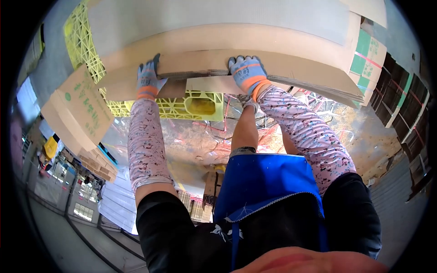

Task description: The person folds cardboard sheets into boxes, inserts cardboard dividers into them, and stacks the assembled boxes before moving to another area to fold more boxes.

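Note:
A stack of flat brown cardboard sheets [195, 61] stretches across in front of me, its layered near edge facing my body. My left hand [148, 78], in a grey and orange work glove, holds that edge on the left, its thumb pointing forward. Farther right, my right hand [248, 72] wears a matching glove and grips the same edge, its fingers bent over the top sheet. The undersides of both hands are hidden. Beneath the stack, a yellow plastic pallet [214, 107] shows on the left side.
A large pale sheet [218, 16] lies beyond the stack. An opened cardboard box [82, 109] leans at the left. Green-printed cardboard [368, 54] with a pink strap stands at the right. Pink strapping scraps [218, 150] litter the floor by my feet. Dark stacked panels [405, 91] stand far right.

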Demonstrator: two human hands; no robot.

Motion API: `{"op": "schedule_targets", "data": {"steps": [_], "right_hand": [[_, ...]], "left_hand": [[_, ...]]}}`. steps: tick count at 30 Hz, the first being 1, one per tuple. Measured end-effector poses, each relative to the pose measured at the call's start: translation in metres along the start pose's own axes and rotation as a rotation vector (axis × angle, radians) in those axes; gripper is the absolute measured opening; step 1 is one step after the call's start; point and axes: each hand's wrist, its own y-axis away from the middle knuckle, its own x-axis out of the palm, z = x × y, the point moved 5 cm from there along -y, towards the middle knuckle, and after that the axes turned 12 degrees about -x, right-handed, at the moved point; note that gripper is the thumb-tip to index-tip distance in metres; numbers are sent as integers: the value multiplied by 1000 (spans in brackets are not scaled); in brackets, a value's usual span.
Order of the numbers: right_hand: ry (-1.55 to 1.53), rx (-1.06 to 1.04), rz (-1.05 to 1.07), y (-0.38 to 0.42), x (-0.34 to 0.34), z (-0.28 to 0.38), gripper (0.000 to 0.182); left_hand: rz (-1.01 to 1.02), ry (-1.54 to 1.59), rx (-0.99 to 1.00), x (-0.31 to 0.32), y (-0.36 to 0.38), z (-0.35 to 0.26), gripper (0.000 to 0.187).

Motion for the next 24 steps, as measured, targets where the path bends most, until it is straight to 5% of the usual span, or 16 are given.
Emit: {"op": "schedule_targets", "data": {"steps": [1,6,8,10,13,18,20,24], "right_hand": [[16,16,-4,-2,-6,-1,20],[65,38,-91,-17,-23,-15,24],[54,20,-114,-20,-25,-16,23],[-6,25,-20,-23,-25,-22,24],[21,18,131,-29,-28,-22,37],[-157,-57,-11,-66,-51,15,57],[-58,-138,28,-102,-41,26,31],[-62,-146,-51,-118,-32,43,24]], "left_hand": [[-213,-88,-22,-14,7,-9,96],[-138,-146,-80,-15,46,-2,115],[-42,-457,-148,-10,43,-4,121],[-45,-436,-170,-7,36,-2,115],[-577,7,96,-6,20,8,78],[-491,-8,97,-41,-17,-1,56],[-391,-134,60,-42,-27,-4,57],[-490,-163,140,-37,-22,-6,62]]}}
